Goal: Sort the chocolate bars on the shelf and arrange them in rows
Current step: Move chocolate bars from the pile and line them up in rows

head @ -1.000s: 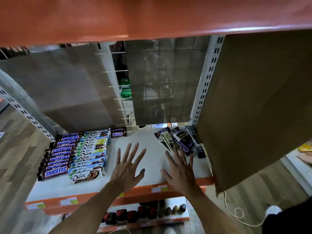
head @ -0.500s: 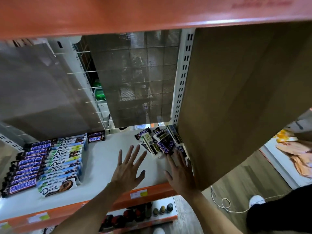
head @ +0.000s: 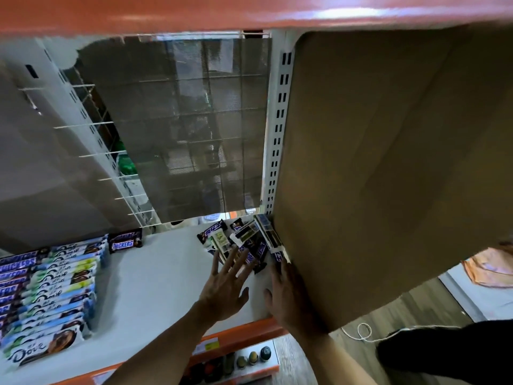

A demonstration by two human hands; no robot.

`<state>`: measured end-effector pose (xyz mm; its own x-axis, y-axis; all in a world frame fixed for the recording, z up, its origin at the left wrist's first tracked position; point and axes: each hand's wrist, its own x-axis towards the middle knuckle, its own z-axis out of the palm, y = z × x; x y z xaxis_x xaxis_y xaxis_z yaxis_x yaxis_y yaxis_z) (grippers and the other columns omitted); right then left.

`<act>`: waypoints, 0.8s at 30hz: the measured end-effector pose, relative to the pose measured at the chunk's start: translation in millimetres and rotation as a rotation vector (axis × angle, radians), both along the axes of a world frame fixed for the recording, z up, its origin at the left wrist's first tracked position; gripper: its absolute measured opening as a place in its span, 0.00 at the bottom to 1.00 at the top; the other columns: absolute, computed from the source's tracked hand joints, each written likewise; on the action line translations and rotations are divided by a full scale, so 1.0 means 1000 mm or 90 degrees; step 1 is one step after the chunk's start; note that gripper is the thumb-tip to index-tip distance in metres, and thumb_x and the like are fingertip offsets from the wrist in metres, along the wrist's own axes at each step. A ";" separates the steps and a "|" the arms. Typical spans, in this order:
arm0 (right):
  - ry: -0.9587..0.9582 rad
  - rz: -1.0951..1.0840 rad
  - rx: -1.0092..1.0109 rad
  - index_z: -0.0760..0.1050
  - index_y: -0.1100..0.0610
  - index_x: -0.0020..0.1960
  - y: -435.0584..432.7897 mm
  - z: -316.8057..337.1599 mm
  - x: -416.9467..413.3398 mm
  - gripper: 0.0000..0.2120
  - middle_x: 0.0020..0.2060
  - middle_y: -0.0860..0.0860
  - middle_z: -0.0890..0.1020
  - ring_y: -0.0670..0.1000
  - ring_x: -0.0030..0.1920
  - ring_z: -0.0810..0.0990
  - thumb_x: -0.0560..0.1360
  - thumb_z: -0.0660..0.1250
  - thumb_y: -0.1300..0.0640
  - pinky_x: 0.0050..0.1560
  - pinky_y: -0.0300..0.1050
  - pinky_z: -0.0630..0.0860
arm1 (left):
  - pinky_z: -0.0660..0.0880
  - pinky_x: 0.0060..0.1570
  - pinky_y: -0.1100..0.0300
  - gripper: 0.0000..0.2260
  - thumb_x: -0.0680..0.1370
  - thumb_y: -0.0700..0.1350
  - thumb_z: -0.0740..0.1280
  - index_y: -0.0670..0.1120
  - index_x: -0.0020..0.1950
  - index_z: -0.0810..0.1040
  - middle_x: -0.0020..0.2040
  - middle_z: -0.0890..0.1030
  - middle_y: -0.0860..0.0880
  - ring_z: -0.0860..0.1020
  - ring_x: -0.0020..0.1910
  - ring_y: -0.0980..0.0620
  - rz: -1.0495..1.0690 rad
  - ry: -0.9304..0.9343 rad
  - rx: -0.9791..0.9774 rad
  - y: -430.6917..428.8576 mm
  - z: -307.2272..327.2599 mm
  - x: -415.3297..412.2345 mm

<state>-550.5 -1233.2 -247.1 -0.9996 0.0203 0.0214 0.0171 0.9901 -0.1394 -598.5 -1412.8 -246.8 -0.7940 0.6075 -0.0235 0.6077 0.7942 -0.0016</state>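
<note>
messy heap of dark wrapped chocolate bars (head: 245,241) sits in back right corner of white shelf (head: 155,273). our left hand (head: 224,290) wide, fingertips at heap; right hand (head: 288,298) flat, empty, along brown cardboard wall (head: 388,162), likely to scoop bars toward neat rows (head: 55,290) at left edge.

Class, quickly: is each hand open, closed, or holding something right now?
Left hand: open, fingers spread at the loose bars.
Right hand: open, flat beside the cardboard panel.

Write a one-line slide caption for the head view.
Left hand and right hand, both open, reach for jumbled chocolate bars beside the cardboard; sorted rows lie left.
</note>
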 end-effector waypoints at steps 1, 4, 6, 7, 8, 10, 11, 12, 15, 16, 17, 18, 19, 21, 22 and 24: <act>0.003 0.002 -0.003 0.61 0.56 0.75 0.001 -0.002 -0.001 0.43 0.67 0.60 0.72 0.58 0.62 0.75 0.66 0.73 0.43 0.58 0.53 0.76 | 0.52 0.67 0.36 0.30 0.75 0.59 0.55 0.51 0.76 0.59 0.76 0.60 0.44 0.53 0.76 0.41 -0.006 0.003 -0.003 0.004 -0.002 -0.003; 0.000 0.020 0.008 0.57 0.56 0.76 0.003 -0.004 -0.004 0.41 0.69 0.60 0.70 0.57 0.64 0.74 0.69 0.69 0.44 0.59 0.52 0.75 | 0.52 0.66 0.34 0.34 0.72 0.57 0.67 0.51 0.75 0.61 0.74 0.65 0.44 0.59 0.74 0.39 -0.015 0.001 -0.009 0.016 -0.006 -0.010; -0.019 0.023 0.019 0.65 0.58 0.73 0.004 -0.005 -0.006 0.40 0.67 0.61 0.72 0.58 0.62 0.76 0.66 0.72 0.45 0.57 0.53 0.76 | 0.53 0.65 0.33 0.37 0.66 0.54 0.75 0.50 0.73 0.66 0.72 0.69 0.44 0.63 0.72 0.38 -0.018 -0.011 -0.019 0.019 -0.008 -0.014; -0.037 0.025 0.025 0.70 0.59 0.70 0.004 -0.006 -0.006 0.40 0.65 0.61 0.74 0.58 0.60 0.78 0.63 0.75 0.45 0.54 0.53 0.77 | 0.53 0.65 0.33 0.38 0.64 0.52 0.77 0.49 0.72 0.68 0.71 0.70 0.44 0.64 0.72 0.38 -0.018 -0.008 -0.029 0.019 -0.009 -0.016; -0.048 0.026 0.029 0.73 0.60 0.68 0.005 -0.008 -0.006 0.39 0.64 0.60 0.76 0.58 0.58 0.79 0.60 0.77 0.45 0.52 0.53 0.79 | 0.53 0.65 0.34 0.38 0.63 0.50 0.78 0.49 0.72 0.69 0.71 0.71 0.43 0.65 0.71 0.38 -0.020 0.000 -0.041 0.019 -0.010 -0.017; -0.045 0.034 0.040 0.74 0.60 0.66 0.005 -0.010 -0.005 0.39 0.63 0.60 0.77 0.58 0.57 0.80 0.59 0.77 0.45 0.50 0.52 0.79 | 0.51 0.67 0.34 0.38 0.63 0.46 0.79 0.47 0.71 0.71 0.70 0.72 0.43 0.65 0.71 0.38 -0.027 0.019 -0.059 0.017 -0.010 -0.019; -0.041 0.039 0.044 0.75 0.60 0.66 0.004 -0.011 -0.004 0.38 0.63 0.60 0.77 0.58 0.58 0.79 0.60 0.77 0.45 0.49 0.53 0.80 | 0.52 0.67 0.34 0.37 0.62 0.44 0.80 0.47 0.70 0.72 0.69 0.73 0.43 0.66 0.71 0.38 -0.032 0.027 -0.065 0.016 -0.010 -0.018; -0.037 0.041 0.047 0.75 0.61 0.65 0.004 -0.012 -0.002 0.37 0.63 0.60 0.76 0.58 0.59 0.79 0.61 0.76 0.46 0.48 0.53 0.80 | 0.56 0.67 0.33 0.38 0.60 0.43 0.80 0.46 0.69 0.73 0.68 0.74 0.42 0.67 0.70 0.38 -0.037 0.029 -0.072 0.015 -0.009 -0.017; -0.058 0.039 0.052 0.74 0.60 0.66 0.001 -0.013 0.003 0.34 0.66 0.59 0.74 0.57 0.62 0.77 0.65 0.73 0.46 0.51 0.53 0.78 | 0.68 0.62 0.33 0.42 0.54 0.40 0.82 0.45 0.67 0.75 0.67 0.74 0.41 0.69 0.68 0.37 -0.048 0.032 -0.079 0.012 -0.003 -0.011; -0.061 0.042 0.058 0.74 0.59 0.66 0.000 -0.013 0.005 0.32 0.67 0.59 0.73 0.57 0.63 0.76 0.66 0.72 0.47 0.52 0.52 0.78 | 0.69 0.61 0.33 0.42 0.52 0.39 0.82 0.44 0.66 0.76 0.66 0.75 0.41 0.70 0.67 0.37 -0.052 0.037 -0.079 0.011 -0.001 -0.009; -0.060 0.048 0.063 0.75 0.58 0.65 0.000 -0.013 0.006 0.30 0.67 0.59 0.73 0.56 0.62 0.76 0.66 0.72 0.47 0.52 0.52 0.78 | 0.69 0.61 0.34 0.41 0.50 0.39 0.82 0.43 0.63 0.78 0.65 0.76 0.40 0.71 0.66 0.37 -0.056 0.044 -0.082 0.009 0.000 -0.008; -0.058 0.050 0.064 0.76 0.57 0.63 -0.001 -0.012 0.008 0.29 0.65 0.58 0.74 0.56 0.61 0.77 0.65 0.73 0.47 0.51 0.51 0.78 | 0.69 0.61 0.35 0.40 0.49 0.40 0.83 0.44 0.61 0.80 0.64 0.76 0.40 0.71 0.66 0.37 -0.060 0.050 -0.086 0.007 0.002 -0.007; -0.056 0.044 0.058 0.78 0.56 0.61 -0.001 -0.011 0.007 0.28 0.64 0.58 0.76 0.56 0.59 0.78 0.64 0.74 0.47 0.50 0.51 0.79 | 0.70 0.61 0.35 0.39 0.49 0.40 0.83 0.44 0.60 0.80 0.65 0.75 0.41 0.70 0.66 0.37 -0.064 0.052 -0.090 0.006 0.003 -0.006; -0.048 0.011 0.034 0.78 0.53 0.61 -0.001 -0.013 0.003 0.28 0.64 0.59 0.75 0.57 0.57 0.79 0.63 0.76 0.47 0.49 0.53 0.80 | 0.70 0.61 0.36 0.36 0.51 0.40 0.83 0.46 0.59 0.80 0.66 0.74 0.40 0.71 0.67 0.37 -0.069 0.043 -0.088 0.003 0.006 -0.002; -0.054 -0.009 0.021 0.76 0.52 0.64 -0.001 -0.013 -0.001 0.31 0.65 0.61 0.74 0.59 0.58 0.78 0.63 0.76 0.46 0.50 0.55 0.79 | 0.70 0.62 0.36 0.35 0.52 0.40 0.83 0.47 0.59 0.80 0.66 0.74 0.40 0.71 0.67 0.37 -0.070 0.034 -0.085 0.001 0.005 0.000; -0.047 -0.027 0.001 0.65 0.50 0.73 -0.002 -0.012 -0.010 0.35 0.71 0.63 0.66 0.61 0.64 0.73 0.69 0.70 0.44 0.59 0.57 0.74 | 0.67 0.64 0.37 0.31 0.57 0.42 0.82 0.50 0.59 0.80 0.67 0.74 0.42 0.70 0.68 0.39 -0.077 0.025 -0.089 -0.007 0.005 0.002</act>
<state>-560.1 -1235.2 -259.1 -0.9967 0.0633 -0.0515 0.0697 0.9884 -0.1351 -596.4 -1419.6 -241.9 -0.7170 0.6919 -0.0848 0.6963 0.7056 -0.1315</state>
